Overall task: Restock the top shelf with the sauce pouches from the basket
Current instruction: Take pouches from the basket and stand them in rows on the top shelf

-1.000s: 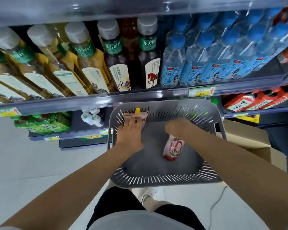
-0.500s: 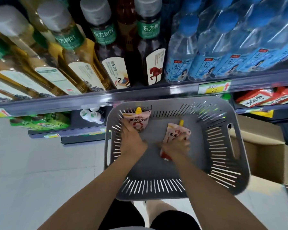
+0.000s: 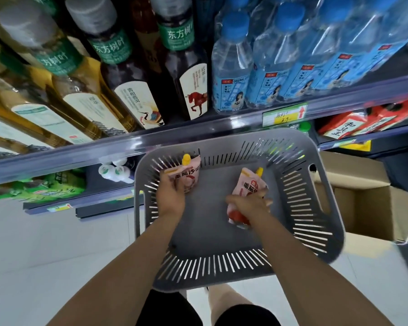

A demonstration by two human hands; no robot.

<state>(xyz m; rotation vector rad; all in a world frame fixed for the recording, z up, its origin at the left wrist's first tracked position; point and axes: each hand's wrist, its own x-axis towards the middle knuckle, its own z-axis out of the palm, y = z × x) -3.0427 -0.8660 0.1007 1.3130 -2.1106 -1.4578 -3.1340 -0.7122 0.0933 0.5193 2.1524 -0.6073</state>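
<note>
In the head view the task looks early in this round. Both pouches in sight are inside the grey basket (image 3: 212, 276), and none shows among the bottles (image 3: 186, 78) on the shelf (image 3: 80, 151) above, so lifting and placing are left. The left hand (image 3: 170, 198) has its fingers curled round the lower part of the left pouch (image 3: 189, 177), which leans at the basket's far wall, and the right hand (image 3: 247, 204) grips the middle of the right pouch (image 3: 246, 184), low over the basket floor. Both pouches are soft and pink with yellow spout caps and red print, creased where gripped.
</note>
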